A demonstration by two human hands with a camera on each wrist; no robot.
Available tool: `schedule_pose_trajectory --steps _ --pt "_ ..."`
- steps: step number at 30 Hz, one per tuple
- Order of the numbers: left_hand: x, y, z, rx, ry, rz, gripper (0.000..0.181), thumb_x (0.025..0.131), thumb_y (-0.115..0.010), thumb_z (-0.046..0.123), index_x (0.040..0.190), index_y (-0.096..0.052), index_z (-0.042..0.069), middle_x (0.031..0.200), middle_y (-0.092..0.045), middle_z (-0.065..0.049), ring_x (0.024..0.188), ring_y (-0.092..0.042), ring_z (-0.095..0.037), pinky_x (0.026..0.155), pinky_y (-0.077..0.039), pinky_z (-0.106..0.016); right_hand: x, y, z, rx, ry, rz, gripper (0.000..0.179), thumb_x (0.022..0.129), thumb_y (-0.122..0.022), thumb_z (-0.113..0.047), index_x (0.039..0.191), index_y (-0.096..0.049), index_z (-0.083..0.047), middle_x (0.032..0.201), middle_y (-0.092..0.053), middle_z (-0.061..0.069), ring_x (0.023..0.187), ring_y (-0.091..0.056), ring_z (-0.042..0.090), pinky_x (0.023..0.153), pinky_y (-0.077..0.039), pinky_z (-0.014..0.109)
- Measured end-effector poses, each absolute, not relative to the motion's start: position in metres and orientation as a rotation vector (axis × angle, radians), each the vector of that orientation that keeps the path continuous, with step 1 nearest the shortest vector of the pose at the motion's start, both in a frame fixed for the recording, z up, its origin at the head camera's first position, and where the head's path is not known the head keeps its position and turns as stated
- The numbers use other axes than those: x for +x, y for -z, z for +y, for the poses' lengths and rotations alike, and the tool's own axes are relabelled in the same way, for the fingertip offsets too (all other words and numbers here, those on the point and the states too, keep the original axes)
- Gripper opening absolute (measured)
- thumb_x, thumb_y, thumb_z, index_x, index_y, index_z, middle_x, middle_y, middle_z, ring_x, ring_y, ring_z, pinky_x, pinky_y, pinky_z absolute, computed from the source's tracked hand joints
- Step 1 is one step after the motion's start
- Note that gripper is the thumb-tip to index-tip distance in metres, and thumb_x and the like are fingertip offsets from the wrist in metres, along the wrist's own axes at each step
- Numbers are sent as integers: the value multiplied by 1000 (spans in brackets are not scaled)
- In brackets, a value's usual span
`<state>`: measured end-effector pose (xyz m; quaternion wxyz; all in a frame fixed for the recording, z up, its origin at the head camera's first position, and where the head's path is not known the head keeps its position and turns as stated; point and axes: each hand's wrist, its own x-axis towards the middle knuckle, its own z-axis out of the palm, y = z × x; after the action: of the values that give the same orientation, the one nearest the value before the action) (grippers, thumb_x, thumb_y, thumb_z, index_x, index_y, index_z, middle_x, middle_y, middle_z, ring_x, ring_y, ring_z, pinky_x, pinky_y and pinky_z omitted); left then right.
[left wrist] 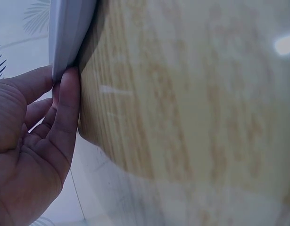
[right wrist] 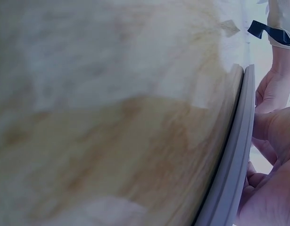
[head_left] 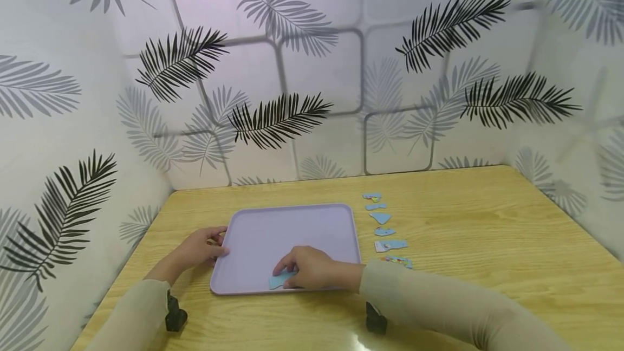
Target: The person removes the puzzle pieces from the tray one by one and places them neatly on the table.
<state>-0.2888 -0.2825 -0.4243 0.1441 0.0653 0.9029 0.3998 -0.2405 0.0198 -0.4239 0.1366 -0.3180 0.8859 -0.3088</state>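
Observation:
A lilac tray (head_left: 258, 232) lies on the wooden table. My left hand (head_left: 202, 247) holds its left rim; in the left wrist view, the thumb of my left hand (left wrist: 31, 136) is on one side of the tray edge (left wrist: 69, 37) and a finger on the other. Inside the tray by its front rim, my right hand (head_left: 312, 268) pinches a light blue puzzle piece (head_left: 277, 281) with bent fingers, covering part of it. The right wrist view shows my right hand (right wrist: 277, 160) behind the tray's rim (right wrist: 236, 146), with the piece hidden there.
Right of the tray, several light blue pieces lie in a column, among them a triangular one (head_left: 381, 218) and a longer one with a picture (head_left: 391, 245). The lowest piece (head_left: 400, 260) is partly behind my right sleeve (head_left: 439, 297). A leaf-patterned wall covering (head_left: 331, 145) borders the table (head_left: 468, 221).

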Motion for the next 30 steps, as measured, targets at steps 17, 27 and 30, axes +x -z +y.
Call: schedule_pose_trajectory --steps 17,27,30 --pt "-290 425 -284 196 -1155 2604 65 89 -71 8 144 -39 -7 106 -51 -14 85 -55 -21 65 -55 -35 -239 419 25 -1044 910 2504 20 86 -74 -12 106 -73 -15 94 -61 -5 87 -53 6 78 -44 22" --pt "-290 426 -284 204 -1160 2602 65 89 -71 7 144 -39 -7 106 -51 -14 86 -54 -22 65 -55 -35 -239 423 29 -1064 920 2491 20 88 -73 -11 108 -71 -13 95 -53 -5 88 -49 7 79 -43 22" --pt "-291 426 -284 209 -1181 2593 64 88 -71 6 143 -40 -7 105 -51 -14 87 -54 -22 65 -55 -34 -238 420 31 -1041 949 2481 20 88 -72 -10 108 -71 -14 97 -53 -4 89 -50 9 80 -43 22"
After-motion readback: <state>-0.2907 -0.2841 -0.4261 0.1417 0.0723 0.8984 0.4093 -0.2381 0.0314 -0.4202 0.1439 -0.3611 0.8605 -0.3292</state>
